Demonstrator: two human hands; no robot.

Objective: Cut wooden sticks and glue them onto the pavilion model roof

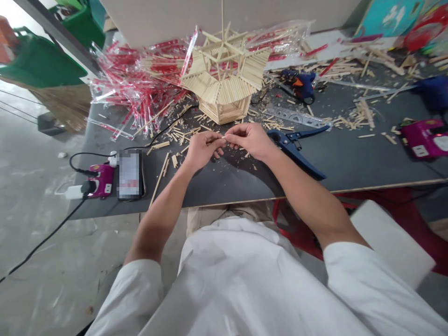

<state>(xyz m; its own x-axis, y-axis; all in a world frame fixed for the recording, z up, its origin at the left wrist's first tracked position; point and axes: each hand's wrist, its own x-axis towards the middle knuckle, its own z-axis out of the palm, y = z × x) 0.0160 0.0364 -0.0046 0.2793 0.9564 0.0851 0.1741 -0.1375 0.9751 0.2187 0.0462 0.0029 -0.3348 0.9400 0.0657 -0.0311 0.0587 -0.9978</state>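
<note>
My left hand [206, 148] and my right hand [250, 139] meet above the table, fingertips pinched together. A tiny pale piece shows between them, too small to name. Just beyond my hands stands a pagoda-like model [224, 91] built from thin wooden sticks, with a flared roof and a tall stick rising from its top. Beside my right hand lies a blue-handled cutter [296, 151]. Short cut sticks [180, 135] are scattered round the model and left of my left hand. A clear ruler [294, 116] rests behind the cutter.
Red and clear plastic wrappers [133, 79] heap at the back left. A phone [129, 175] lies by a purple power strip [103, 179] with cords. At right are a blue glue gun [303, 86], another purple power strip [425, 138] and loose sticks [364, 114]. The table's front edge [357, 188] runs before me.
</note>
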